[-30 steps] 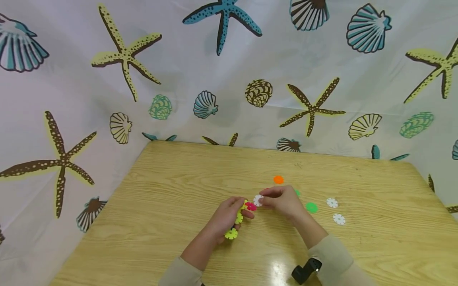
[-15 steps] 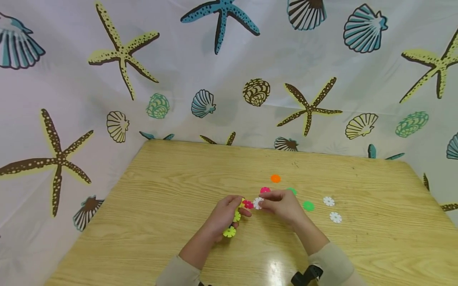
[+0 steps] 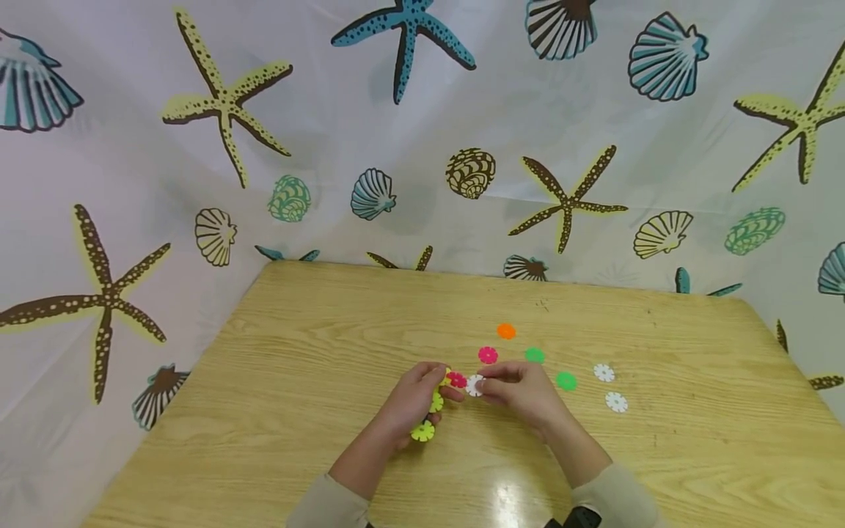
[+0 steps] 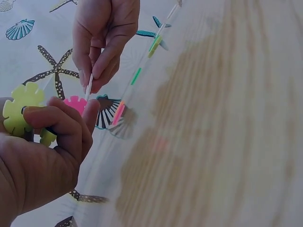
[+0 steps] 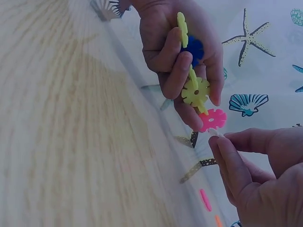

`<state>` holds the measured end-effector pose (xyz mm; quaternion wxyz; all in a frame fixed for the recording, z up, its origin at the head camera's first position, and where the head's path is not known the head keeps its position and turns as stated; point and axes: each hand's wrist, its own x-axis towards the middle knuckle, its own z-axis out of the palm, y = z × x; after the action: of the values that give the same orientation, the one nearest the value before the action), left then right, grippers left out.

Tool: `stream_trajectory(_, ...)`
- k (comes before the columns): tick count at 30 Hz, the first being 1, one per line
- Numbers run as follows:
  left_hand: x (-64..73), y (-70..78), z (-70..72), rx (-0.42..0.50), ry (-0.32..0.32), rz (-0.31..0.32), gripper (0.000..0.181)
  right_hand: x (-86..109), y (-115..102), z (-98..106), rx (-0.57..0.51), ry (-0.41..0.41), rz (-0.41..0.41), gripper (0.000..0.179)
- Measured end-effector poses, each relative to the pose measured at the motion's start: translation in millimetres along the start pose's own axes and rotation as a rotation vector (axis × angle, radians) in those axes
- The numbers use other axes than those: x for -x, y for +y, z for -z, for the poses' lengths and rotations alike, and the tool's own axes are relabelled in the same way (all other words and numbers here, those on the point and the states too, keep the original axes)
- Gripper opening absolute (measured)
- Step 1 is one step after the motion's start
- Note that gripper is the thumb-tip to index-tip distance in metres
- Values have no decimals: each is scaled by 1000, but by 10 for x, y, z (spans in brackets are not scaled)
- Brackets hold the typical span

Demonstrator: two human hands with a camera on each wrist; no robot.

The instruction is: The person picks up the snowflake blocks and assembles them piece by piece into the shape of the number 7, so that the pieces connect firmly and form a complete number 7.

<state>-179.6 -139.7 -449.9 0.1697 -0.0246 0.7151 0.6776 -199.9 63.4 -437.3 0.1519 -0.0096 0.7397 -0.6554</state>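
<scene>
My left hand (image 3: 414, 402) grips a chain of notched plastic discs joined at their slots. Yellow discs (image 5: 195, 92), a blue disc (image 5: 193, 50) and, at the far end, a pink disc (image 5: 213, 120) make up the chain. Between thumb and fingertips my right hand (image 3: 524, 392) pinches a white notched disc (image 3: 474, 385). The white disc's edge is right at the pink disc's rim, seen edge-on in the left wrist view. Curled left fingers hide part of the chain.
On the wooden table (image 3: 297, 352) lie loose discs beyond and right of my hands: an orange disc (image 3: 506, 331), a pink disc (image 3: 488, 355), two green discs (image 3: 566, 380) and two white discs (image 3: 617, 402). A shell-print cloth (image 3: 422, 220) hangs behind the table.
The right hand has moved slightly down and left with the white disc, bringing it up to the pink disc. The loose pink disc on the table has come into full view. The left hand keeps its grip.
</scene>
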Motion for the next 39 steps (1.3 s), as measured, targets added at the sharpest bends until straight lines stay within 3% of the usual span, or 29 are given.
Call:
stream_trajectory(12, 11, -18, -28, 1, -10, 4, 47, 59, -1, -60, -107, 21, 11, 27)
stream_trajectory(20, 38, 3, -3, -30, -46, 48, 68, 41, 19, -125, -170, 54, 1, 26)
stream_trajectory(27, 44, 8, -24, -50, -46, 19, 46, 25, 38, -130, -223, 53, -30, 26)
stream_trajectory(31, 46, 5, -53, -44, -29, 6, 45, 30, 50, -140, -257, 45, -44, 28)
stream_trajectory(35, 45, 4, -62, 8, -46, 5, 51, 41, 46, -145, -258, 49, -34, 28)
stream_trajectory(39, 31, 10, -54, 71, -88, 42, 53, 37, 37, -85, -244, 47, -33, 27)
